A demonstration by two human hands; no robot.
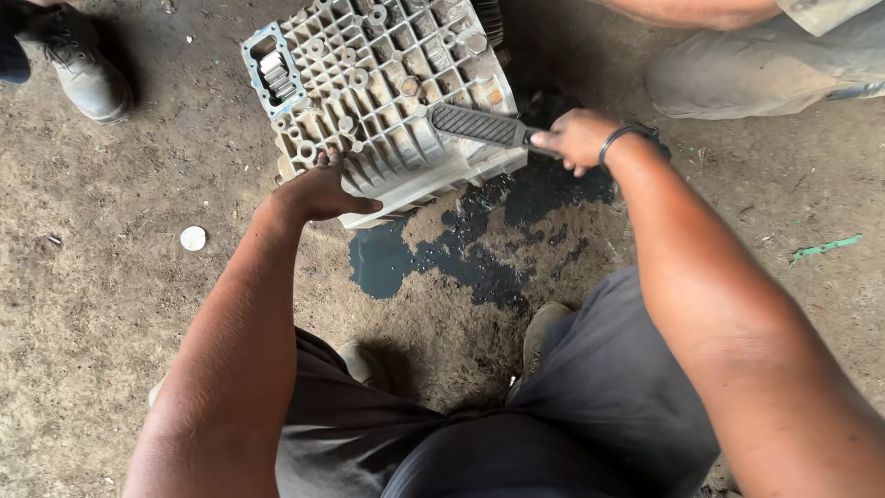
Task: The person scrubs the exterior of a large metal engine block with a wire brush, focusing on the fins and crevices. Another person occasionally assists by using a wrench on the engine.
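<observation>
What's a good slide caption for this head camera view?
Left hand steadies a ribbed aluminium gearbox casing while right hand grips a dark flat tool above spilled oil.

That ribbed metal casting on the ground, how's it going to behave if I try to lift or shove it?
The ribbed metal casting looks thick and bulky, so probably heavy and rigid. The dark oil puddle beneath its edge suggests oily, slippery surfaces. It sits tilted under the left hand, so it may rock or drop flat.
</observation>
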